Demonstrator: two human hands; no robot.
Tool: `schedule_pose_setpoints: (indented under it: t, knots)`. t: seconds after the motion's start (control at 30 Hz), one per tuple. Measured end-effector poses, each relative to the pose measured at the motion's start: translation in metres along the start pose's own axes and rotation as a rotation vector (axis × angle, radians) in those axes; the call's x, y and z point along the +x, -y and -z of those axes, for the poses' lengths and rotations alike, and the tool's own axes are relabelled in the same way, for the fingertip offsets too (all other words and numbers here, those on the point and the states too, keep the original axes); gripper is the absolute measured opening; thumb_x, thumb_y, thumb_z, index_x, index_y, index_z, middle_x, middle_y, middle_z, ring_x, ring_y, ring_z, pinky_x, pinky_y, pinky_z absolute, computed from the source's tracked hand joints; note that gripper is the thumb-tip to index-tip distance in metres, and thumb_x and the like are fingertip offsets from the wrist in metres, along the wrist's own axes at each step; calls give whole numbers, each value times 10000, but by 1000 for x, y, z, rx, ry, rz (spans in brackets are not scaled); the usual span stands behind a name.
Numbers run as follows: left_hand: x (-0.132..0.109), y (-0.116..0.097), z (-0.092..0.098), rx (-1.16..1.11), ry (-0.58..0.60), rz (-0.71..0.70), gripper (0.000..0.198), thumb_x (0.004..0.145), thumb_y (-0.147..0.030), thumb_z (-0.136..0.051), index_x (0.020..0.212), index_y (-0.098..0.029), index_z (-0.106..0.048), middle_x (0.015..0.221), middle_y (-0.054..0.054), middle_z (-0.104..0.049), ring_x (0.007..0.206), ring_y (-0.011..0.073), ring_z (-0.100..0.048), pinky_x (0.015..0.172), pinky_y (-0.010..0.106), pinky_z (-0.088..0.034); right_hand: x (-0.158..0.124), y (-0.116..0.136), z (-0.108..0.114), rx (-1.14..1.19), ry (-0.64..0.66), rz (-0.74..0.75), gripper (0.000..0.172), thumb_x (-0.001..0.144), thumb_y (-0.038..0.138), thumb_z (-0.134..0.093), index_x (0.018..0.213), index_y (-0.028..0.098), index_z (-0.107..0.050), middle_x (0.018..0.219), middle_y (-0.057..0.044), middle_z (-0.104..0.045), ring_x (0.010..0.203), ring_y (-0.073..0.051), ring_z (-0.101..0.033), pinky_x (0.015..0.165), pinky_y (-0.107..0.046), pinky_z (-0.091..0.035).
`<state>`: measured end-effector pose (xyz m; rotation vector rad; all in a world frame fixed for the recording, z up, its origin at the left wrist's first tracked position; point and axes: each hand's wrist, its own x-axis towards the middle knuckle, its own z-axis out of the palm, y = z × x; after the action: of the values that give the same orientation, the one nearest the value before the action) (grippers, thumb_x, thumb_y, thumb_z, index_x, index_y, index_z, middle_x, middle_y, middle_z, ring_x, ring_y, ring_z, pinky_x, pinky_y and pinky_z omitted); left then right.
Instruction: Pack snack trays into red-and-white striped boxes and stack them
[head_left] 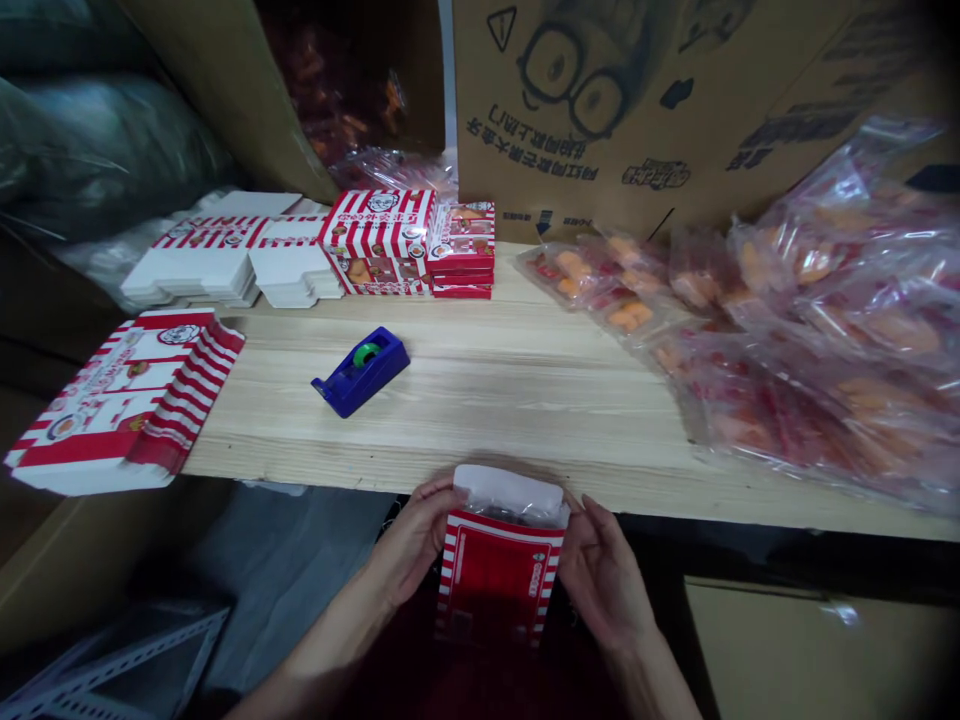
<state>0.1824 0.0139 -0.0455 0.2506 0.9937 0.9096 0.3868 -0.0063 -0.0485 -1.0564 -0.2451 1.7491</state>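
Hands, two, at lower centre: left hand (409, 540) and right hand (604, 575) half open, both gripping one red-striped carton (499, 580), clear plastic bag (510, 497) protruding; one blue tape dispenser (361, 370) on wooden table (525, 400)

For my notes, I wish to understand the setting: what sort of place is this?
It looks like a small packing room: large cardboard cartons stand behind a wooden bench holding stacks of red-and-white striped boxes, a blue tape dispenser and heaped plastic packets.
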Motion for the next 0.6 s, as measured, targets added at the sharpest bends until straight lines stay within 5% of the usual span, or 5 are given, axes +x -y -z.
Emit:
schedule_pose_setpoints:
  t: [0.17,0.3,0.47,0.6]
  knots:
    - [6,-5,-3,44,-58,33,206,759,-153,-781,963,-164,-760,827,25,-779,692,157,-697,694,269,-545,7,1,11,-53,16,-51,278,711,318,-836,977,270,-770,994,-19,-820,1015,-279,-741,951,-460,-576]
    - [11,-9,1,169,170,-62,189,776,-121,-698,919,-147,-817,1000,99,-809,912,227,-753,879,327,-564,10,8,9,-112,42,-43,159,682,210,-822,840,233,-811,886,-22,-821,855,-221,-750,899,-370,-577]
    - [7,-20,14,463,423,-258,249,936,-271,-663,1136,-244,-809,1275,97,-751,1239,283,-668,1110,433,-470,8,12,13,-243,121,37,161,760,292,-766,884,231,-848,1037,-77,-824,1024,-261,-747,972,-380,-553]
    - [-1,-24,16,761,441,-390,250,969,-287,-653,1173,-281,-797,1347,90,-717,1276,278,-646,1124,437,-461,3,9,26,-270,191,81,214,797,362,-696,895,254,-854,1121,-82,-805,1176,-318,-691,1055,-469,-516]
